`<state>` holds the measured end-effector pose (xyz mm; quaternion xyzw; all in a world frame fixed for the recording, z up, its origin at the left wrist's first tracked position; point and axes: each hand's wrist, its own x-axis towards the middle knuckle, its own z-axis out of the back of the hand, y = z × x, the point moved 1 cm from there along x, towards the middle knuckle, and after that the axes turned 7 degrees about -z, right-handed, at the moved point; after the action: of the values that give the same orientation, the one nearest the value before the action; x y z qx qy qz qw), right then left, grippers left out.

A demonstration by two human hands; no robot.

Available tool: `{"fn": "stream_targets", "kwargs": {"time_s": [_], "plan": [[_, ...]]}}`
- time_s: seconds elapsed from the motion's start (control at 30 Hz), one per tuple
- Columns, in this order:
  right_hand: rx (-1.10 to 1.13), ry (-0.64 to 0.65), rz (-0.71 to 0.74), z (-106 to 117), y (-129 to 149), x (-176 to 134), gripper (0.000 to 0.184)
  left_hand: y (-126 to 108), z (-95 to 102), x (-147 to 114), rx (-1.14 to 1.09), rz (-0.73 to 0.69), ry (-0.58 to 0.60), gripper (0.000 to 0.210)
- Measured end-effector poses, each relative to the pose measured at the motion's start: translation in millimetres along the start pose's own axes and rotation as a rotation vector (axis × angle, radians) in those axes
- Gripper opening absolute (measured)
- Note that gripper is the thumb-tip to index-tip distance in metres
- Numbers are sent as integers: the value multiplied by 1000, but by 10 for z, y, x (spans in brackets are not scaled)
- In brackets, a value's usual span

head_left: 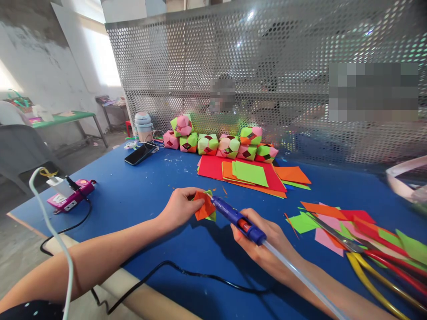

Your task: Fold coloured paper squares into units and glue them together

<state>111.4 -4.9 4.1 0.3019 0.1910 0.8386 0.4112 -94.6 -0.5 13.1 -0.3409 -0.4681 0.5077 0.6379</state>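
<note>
Between the thumb and fingers of my left hand (182, 204) is a small folded paper piece (204, 208), orange with light green showing behind it. My right hand (260, 233) is closed around a blue hot glue gun (235, 215), with a long clear glue stick (300, 275) sticking out of its back end. The glue gun's nozzle is at the top edge of the paper piece; whether it touches is too small to tell. Both hands are above the blue table (160, 178). The glue gun's handle and trigger are hidden by my right hand.
Folded paper balls (207, 144) line the table's back by a perforated metal screen (187, 66). Before them lie stacked paper sheets (250, 173). Scissors (353, 246) rest on scraps at right. A phone (140, 154), a cup (143, 126) and a magenta power strip (71, 195) are left. A black cord (160, 264) crosses in front.
</note>
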Motion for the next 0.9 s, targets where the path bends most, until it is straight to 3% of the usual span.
{"fn": "stream_targets", "kwargs": {"time_s": [0.73, 0.9], "plan": [[14, -25, -16, -10, -5, -2, 6, 27, -7, -8, 35, -15, 3, 24], [49, 18, -50, 11, 18, 7, 7, 40, 3, 0, 57, -39, -12, 24]]}}
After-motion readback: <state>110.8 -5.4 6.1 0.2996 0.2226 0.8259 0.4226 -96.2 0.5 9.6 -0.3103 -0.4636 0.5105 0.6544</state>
